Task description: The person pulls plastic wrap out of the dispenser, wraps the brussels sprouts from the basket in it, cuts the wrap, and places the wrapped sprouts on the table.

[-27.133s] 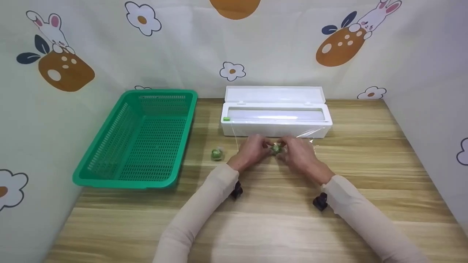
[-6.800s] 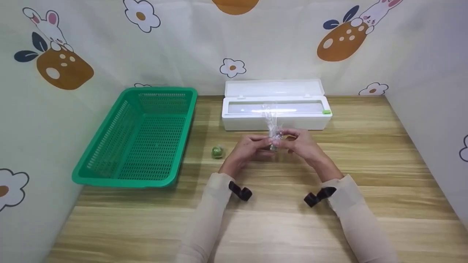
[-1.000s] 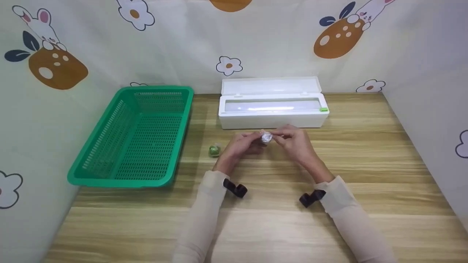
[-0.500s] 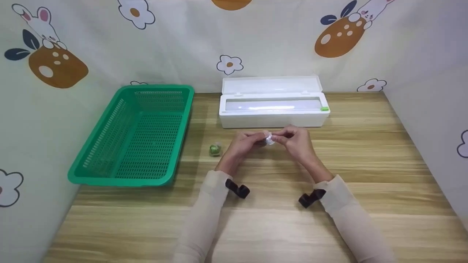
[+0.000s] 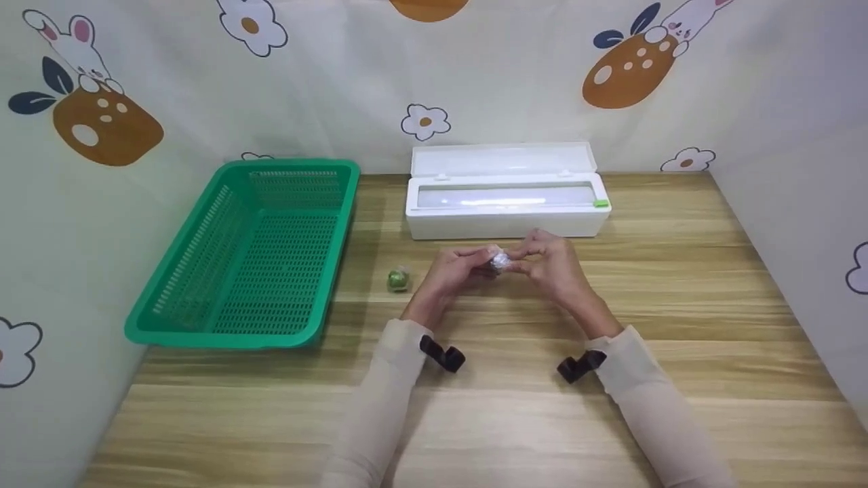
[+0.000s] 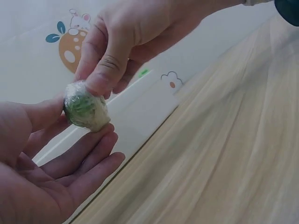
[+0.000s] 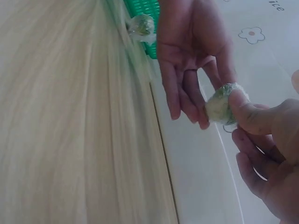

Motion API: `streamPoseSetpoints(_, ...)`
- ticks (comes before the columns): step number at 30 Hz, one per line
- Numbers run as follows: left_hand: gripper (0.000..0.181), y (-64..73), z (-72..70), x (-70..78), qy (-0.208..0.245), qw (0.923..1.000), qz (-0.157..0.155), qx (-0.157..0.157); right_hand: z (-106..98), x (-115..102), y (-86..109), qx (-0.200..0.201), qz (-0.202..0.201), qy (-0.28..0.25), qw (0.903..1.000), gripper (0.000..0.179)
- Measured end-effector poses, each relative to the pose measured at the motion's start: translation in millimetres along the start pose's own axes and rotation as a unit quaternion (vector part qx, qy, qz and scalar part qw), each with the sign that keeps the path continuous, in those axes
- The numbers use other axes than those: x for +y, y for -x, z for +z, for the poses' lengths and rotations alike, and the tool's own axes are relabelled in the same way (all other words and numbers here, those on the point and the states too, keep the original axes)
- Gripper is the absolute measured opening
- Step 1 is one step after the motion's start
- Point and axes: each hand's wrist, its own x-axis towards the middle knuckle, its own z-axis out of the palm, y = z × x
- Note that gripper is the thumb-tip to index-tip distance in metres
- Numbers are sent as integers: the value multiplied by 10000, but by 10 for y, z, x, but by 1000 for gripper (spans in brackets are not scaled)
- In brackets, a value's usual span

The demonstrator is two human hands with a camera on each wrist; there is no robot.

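Between my hands, just in front of the white box, is a small Brussels sprout (image 6: 84,106) wrapped in crinkled cling film. Its green side and pale end show through the film in both wrist views. My left hand (image 5: 458,270) pinches it between thumb and fingers from the left. The right hand (image 5: 550,266) has its thumb (image 7: 250,114) laid on the wrapped surface, with fingers curled behind it. A second wrapped Brussels sprout (image 5: 398,279) lies on the table just left of my left hand; the right wrist view shows loose film around this sprout (image 7: 141,25).
A white cling film dispenser (image 5: 508,226) stands at the back with its lid up and its green slider (image 5: 601,203) at the right end. On the left sits a green plastic basket (image 5: 139,332). Patterned cloth (image 5: 325,88) borders the wood-grain table (image 5: 502,420).
Earlier, film stretched from the dispenser to the sprout, then stood up as a twisted tail; now it is bunched against the sprout. The slider went from left to right. Lately only my fingers shifted.
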Motion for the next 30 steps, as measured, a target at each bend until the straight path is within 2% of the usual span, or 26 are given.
streamPoseSetpoints(7,33,13,-11,-17,-524,9980,196,-287,-41,-4,5,-26,135,139,9998,15)
streamPoseSetpoints(11,31,6,-16,-6,-620,9971,382,-237,-57,-20,-6,-30,43,169,9998,15)
streamPoseSetpoints(15,29,-4,-18,7,-540,9975,429,-157,-71,-29,-15,-29,-3,131,9999,16)
streamPoseSetpoints(20,35,-11,-42,15,-58,9972,399,-634,-86,-20,-21,30,155,-90,9998,18)
streamPoseSetpoints(22,37,-11,-50,16,31,9967,381,-712,-84,-12,-27,11,256,-123,9996,19)
streamPoseSetpoints(27,33,-8,-44,18,-124,9978,385,-526,-83,9,-32,-35,446,-238,9987,18)
streamPoseSetpoints(30,33,-6,-67,9,-306,9961,475,-674,-96,13,-35,-178,575,-418,9973,18)
